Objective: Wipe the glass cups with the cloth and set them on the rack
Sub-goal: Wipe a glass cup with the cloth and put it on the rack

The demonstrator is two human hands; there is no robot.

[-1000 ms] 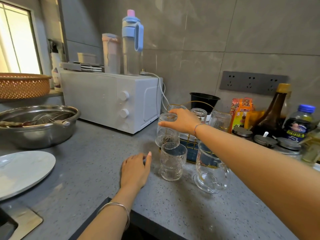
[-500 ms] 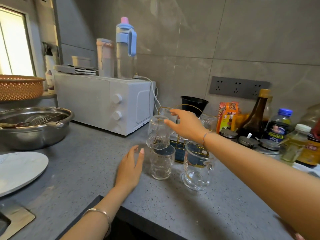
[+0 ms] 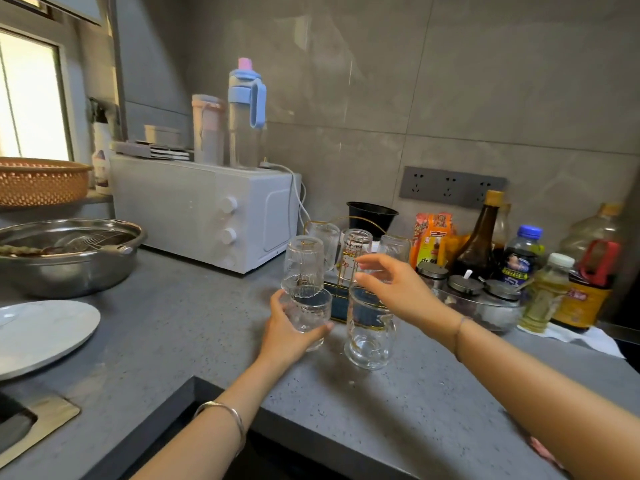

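**One cup in hand, no cloth yet**

My left hand (image 3: 287, 336) wraps round the ribbed glass cup (image 3: 310, 308), which stands upright on the grey counter (image 3: 173, 323). Fingers and thumb curl about its lower wall so I can lift it without a slip. The cup stands just in front of the rack (image 3: 338, 311), below an upturned ribbed cup (image 3: 304, 263) on the nearest prong.

My right hand (image 3: 398, 292) holds nothing. Its fingers are loosely spread as it hovers above the handled glass (image 3: 369, 337) beside the first cup, and as far as I can tell it is clear of the rim.

The cups on the rack sit mouth down (so they drain, I suppose). I see no cloth in either hand. A white rag-like thing (image 3: 581, 336) lies under the bottles (image 3: 481, 244) at far right, though I cannot tell what it is. By my reckoning two glasses need wiping, and the cloth must come first.
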